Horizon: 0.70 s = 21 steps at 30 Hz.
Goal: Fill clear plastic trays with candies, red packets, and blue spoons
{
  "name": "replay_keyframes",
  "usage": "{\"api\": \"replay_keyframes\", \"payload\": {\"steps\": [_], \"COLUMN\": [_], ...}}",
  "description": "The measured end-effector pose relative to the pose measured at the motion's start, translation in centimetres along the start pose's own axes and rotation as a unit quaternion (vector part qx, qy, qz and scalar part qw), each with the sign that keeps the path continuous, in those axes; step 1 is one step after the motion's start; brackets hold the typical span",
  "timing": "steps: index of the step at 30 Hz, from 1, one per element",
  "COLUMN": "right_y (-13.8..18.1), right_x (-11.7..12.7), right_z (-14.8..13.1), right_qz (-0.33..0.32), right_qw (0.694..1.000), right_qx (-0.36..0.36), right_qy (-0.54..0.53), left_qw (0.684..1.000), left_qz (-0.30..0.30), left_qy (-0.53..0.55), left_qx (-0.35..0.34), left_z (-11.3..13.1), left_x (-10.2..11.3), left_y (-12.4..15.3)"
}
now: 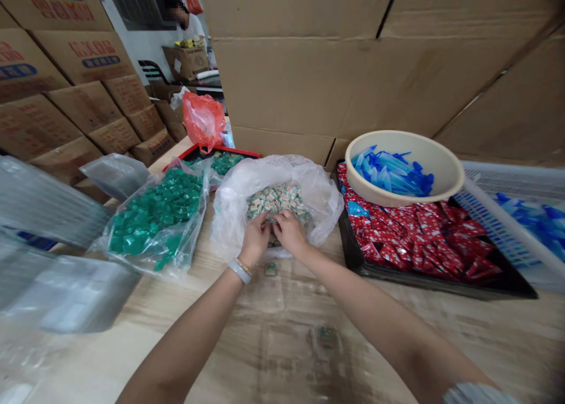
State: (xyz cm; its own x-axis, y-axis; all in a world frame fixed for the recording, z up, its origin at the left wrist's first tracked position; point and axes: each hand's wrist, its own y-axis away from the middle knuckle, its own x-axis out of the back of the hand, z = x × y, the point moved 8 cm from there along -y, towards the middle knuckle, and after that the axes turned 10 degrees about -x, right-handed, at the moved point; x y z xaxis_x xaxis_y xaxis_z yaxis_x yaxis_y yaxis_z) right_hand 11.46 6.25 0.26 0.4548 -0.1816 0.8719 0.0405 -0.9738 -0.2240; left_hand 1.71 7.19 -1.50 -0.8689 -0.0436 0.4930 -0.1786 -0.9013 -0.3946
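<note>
Packets (279, 197), small and pale with green and orange marks, lie heaped in a clear plastic bag (236, 183) midway across our table (229, 345) in the head view. Our left hand (257, 237), with a bracelet (241, 270) at its wrist, and our right hand (289, 232) meet over the near side of that heap, fingers curled, fingertips close together; we cannot tell whether either has hold of a packet. One loose packet (271, 269) lies just on the near side of the bag.

To the left, we see green pieces (163, 201) in another clear bag (199, 239). To the right, a black tray (424, 281) bears red patterned packets (415, 233), and on their far part rests a cream basin (449, 170) of blue packets (392, 172). Far left, a person (193, 29) is near an open carton (190, 63).
</note>
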Motion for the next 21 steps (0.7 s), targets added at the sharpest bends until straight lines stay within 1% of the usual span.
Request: {"api": "replay_keyframes", "payload": {"steps": [2,4,10,14,16,21], "right_y": [0.0,0.0,-0.2,-0.1,0.1,0.6], "right_x": [-0.4,-0.8,-1.5,-1.5,-1.3,-1.0], "right_z": [-0.1,0.0,0.6,0.9,1.0,1.1], "right_qz": [-0.013,-0.029,-0.043,-0.044,-0.04,-0.042], "right_qw": [1.0,0.999,0.999,0.999,0.999,0.997], "right_qx": [0.003,-0.001,-0.007,-0.013,-0.022,-0.039], "right_qy": [0.023,0.026,-0.021,-0.025,-0.012,0.059], "left_qw": [1.0,1.0,0.999,0.998,0.998,0.998], "left_qz": [0.006,-0.006,-0.002,-0.017,-0.023,-0.029], "left_qy": [-0.008,-0.005,-0.002,0.009,0.01,0.004], "left_qx": [-0.006,0.004,0.051,0.055,0.056,0.061], "left_z": [0.2,0.0,-1.7,-1.8,-1.5,-1.2], "left_x": [0.3,0.1,-0.2,-0.4,-0.5,-0.8], "left_y": [-0.1,-0.3,-1.0,-1.3,-1.3,-1.4]}}
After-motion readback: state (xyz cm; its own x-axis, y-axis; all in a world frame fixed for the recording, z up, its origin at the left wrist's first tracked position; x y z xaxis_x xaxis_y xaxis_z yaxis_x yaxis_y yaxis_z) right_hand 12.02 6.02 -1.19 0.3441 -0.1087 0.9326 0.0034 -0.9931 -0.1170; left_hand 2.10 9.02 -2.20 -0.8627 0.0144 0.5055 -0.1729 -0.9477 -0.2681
